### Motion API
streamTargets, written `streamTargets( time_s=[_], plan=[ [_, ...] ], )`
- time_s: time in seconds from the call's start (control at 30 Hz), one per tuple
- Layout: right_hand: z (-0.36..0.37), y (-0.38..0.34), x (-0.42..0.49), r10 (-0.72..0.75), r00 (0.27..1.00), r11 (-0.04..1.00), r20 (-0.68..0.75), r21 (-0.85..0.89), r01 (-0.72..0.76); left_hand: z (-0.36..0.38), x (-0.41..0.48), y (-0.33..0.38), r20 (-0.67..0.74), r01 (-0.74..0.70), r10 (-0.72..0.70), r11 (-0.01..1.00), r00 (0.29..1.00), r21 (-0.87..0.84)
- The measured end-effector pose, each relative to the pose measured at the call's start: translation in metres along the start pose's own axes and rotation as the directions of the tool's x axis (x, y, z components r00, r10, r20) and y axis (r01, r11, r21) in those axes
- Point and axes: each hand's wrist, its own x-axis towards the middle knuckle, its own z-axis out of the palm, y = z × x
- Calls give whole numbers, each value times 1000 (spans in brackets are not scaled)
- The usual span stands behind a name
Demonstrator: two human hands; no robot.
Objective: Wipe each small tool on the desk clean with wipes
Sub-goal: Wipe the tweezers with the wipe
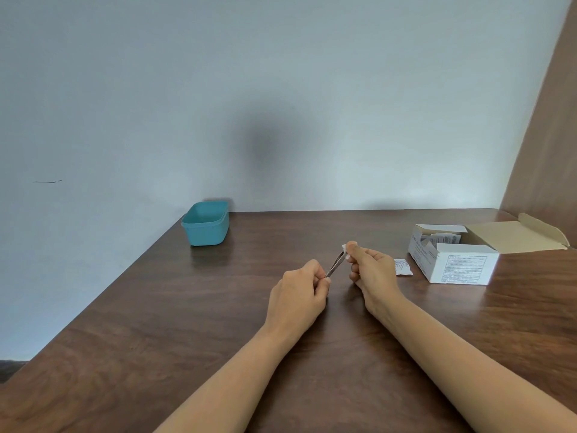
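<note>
Far L, by the back edge of the tabletop point(156, 307): teal tub point(206, 225), open top, upright, well apart from everything else. Behind it, plain pale wall point(218, 89).

Centre, L hand point(298, 295) held just above the wood, back of hand to camera. Fingers point(318, 275) curled in, pinching the lower end of the tweezers point(335, 263).

Tweezers: in the air over mid-tabletop, between the 2 hands, not touching the wood. Long axis on a diagonal, low end near-left in the L hand, high end far-right at the R hand. Thin, metal, 2 arms just visible toward the upper end. Can't tell which end is the tip, both ends covered.

At the top end, small white wipe point(344, 247) wrapped round the tweezers, only a corner showing.

R hand point(371, 270) just beside, slightly higher and further back than the L. Thumb and forefinger closed on the wipe, squeezing it against the metal; other fingers curled under, nothing else in them.

Further R, flat on the wood: white sachet point(402, 266), near the box, apart from the hand.

Then white cardboard box point(452, 260), lid flap thrown open to the R, more sachets inside. Print on front too small to read.

Far R edge: brown wood panel point(549, 135), upright.
</note>
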Motion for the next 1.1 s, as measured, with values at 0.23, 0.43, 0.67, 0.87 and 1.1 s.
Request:
streamTargets(
  time_s=[0.23, 0.43, 0.67, 0.87, 1.1],
  plan=[
    [2, 2, -8, -88, 987, 968, 137, -224, 117, 0, 1, -3, -8, 24, -24, 1000, 1000, -21],
    [6, 8, -16, -177, 943, 877, 282, -391, 281, -3, 0, -3, -39, 47, -50, 997, 998, -62],
    [7, 10, -15, -156, 932, 858, 327, -423, 292, -3, 1, -6, -43, 68, -72, 995, 996, -78],
    [10, 11, -17, -187, 959, 904, 214, -344, 253, -2, 3, -5, -13, 29, -30, 996, 999, -80],
    [9, 2, -13, -125, 991, 975, 46, -181, 132, -3, 0, 2, 21, -14, 14, 999, 1000, -30]
  ],
)
